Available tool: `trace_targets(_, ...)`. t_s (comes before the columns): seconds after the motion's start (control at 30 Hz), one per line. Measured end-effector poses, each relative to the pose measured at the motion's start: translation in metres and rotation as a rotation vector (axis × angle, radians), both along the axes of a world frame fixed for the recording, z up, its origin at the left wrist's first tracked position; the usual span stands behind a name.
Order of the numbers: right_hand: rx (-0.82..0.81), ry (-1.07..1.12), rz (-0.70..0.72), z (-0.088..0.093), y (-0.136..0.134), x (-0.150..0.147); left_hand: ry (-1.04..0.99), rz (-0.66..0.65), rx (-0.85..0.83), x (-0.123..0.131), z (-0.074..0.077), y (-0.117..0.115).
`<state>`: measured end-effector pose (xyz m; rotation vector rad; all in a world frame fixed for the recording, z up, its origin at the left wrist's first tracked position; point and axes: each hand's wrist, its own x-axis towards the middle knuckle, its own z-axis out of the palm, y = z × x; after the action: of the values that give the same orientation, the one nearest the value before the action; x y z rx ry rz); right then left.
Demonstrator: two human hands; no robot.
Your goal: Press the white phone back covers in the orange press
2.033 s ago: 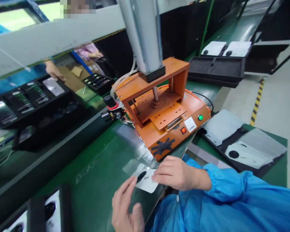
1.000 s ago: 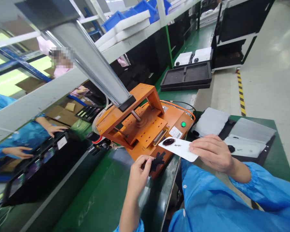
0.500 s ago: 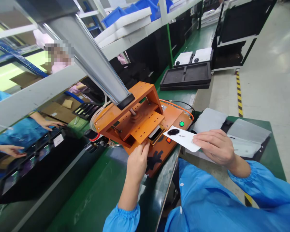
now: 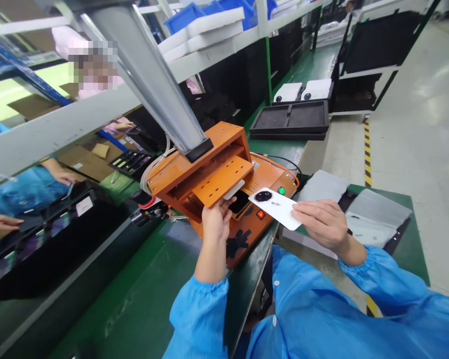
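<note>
My right hand [image 4: 322, 224] pinches a white phone back cover [image 4: 280, 212] by one end. Its round black camera area points toward an orange press [image 4: 224, 182]. My left hand [image 4: 217, 219] reaches under the raised plate of the press, with fingers closed on the near end of a pale flat phone-shaped piece [image 4: 234, 190]. The press plate hides part of that piece, which is tilted up over a dark recess [image 4: 241, 203] in the press bed. A red lit switch [image 4: 260, 214] and a green button [image 4: 281, 190] are on the press base.
Black trays [image 4: 290, 119] lie farther along the green bench [image 4: 149, 294]. At right, translucent sheets [image 4: 324, 189] lie on a green side surface. A co-worker's hand [image 4: 62, 174] is across the bench by a black bin [image 4: 78, 199]. A metal cylinder [image 4: 164, 85] rises above the press.
My left hand has risen slightly, and the pale piece now tilts up from the recess. My right hand has shifted a little left with the back cover. The camera view has moved slightly.
</note>
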<state>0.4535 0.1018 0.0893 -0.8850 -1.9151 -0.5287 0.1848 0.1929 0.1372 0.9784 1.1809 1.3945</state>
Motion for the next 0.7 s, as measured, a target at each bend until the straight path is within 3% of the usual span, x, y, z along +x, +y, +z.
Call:
trace_targets(0.1,0.036,0.028,-0.001,-0.008,0.025,-0.009,-0.088,0.086,-0.007,0.007,0.004,0.014)
trace_targets(0.17,0.045,0.045,0.004,-0.012,0.049,-0.017,-0.096,0.085,-0.036,0.008,0.003,-0.001)
trace_targets(0.23,0.059,0.045,0.032,-0.014,0.074,-0.029,-0.073,0.036,-0.085,0.006,-0.004,-0.037)
trace_targets(0.33,0.053,-0.019,0.109,-0.013,0.109,-0.052,0.033,-0.054,-0.152,-0.003,-0.026,-0.113)
trace_targets(0.47,0.0,-0.214,0.279,-0.011,0.143,-0.081,0.431,-0.241,-0.166,-0.019,-0.069,-0.196)
trace_targets(0.6,-0.052,-0.315,0.334,-0.01,0.154,-0.094,0.641,-0.251,-0.091,-0.024,-0.101,-0.225)
trace_targets(0.7,-0.124,-0.358,0.308,-0.004,0.151,-0.094,0.785,-0.222,0.059,-0.024,-0.108,-0.225)
